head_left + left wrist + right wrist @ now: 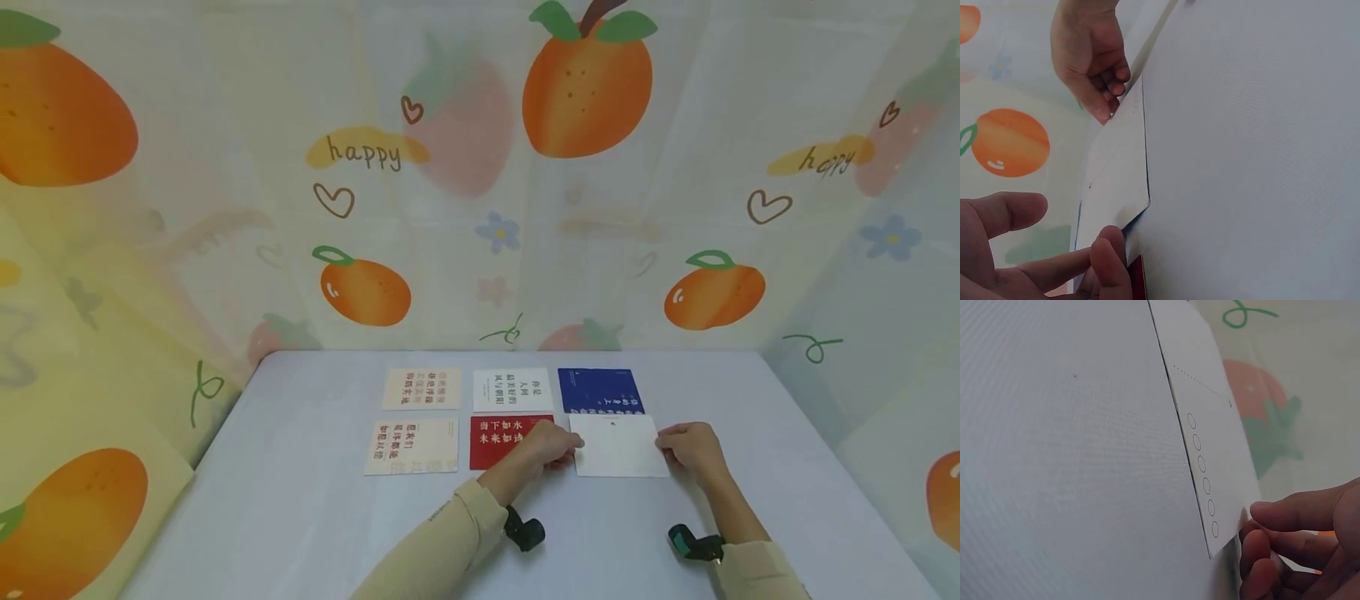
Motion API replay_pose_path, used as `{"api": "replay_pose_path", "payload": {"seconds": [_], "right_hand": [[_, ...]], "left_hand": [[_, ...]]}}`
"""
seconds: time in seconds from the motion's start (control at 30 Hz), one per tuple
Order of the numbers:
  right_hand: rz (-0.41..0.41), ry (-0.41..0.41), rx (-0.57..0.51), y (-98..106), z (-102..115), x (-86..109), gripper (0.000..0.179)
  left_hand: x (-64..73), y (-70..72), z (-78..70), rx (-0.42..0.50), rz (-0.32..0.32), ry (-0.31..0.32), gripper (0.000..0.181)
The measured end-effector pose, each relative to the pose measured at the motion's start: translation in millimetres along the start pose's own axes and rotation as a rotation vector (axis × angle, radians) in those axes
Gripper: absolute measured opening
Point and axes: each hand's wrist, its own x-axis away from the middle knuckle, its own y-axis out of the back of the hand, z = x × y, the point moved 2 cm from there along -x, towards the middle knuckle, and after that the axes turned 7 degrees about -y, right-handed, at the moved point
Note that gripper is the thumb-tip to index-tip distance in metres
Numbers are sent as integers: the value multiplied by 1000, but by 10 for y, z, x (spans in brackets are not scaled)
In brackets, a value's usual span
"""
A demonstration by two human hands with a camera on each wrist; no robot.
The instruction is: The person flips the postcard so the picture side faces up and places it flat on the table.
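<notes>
Both hands are at the white back of a postcard (621, 447), which lies in the front row at the right. Postcode circles show near one end in the right wrist view, and blue shows under its edge in the left wrist view. My right hand (693, 450) pinches the card's right edge between thumb and fingers. At the left edge my left hand (546, 446) touches the card with its fingertips, its thumb (1019, 209) held apart. The left hand covers part of a red postcard (495, 454). Behind the white card lies a dark blue postcard (600, 389).
A white postcard (513, 392) and a cream postcard (422, 389) lie in the back row. Another cream postcard (412, 446) lies front left. The white table (285, 500) meets a fruit-printed cloth (465, 275) at back and sides.
</notes>
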Motion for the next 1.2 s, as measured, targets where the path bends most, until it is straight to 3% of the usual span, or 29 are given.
{"api": "replay_pose_path", "payload": {"seconds": [0.33, 0.9, 1.2], "right_hand": [[-43, 36, -58, 95, 32, 50, 32], [31, 78, -305, 156, 98, 125, 36], [58, 115, -407, 135, 84, 123, 40]], "left_hand": [[12, 64, 4, 12, -58, -94, 15], [13, 169, -7, 339, -119, -166, 23], [-10, 190, 3, 403, -130, -194, 20]]}}
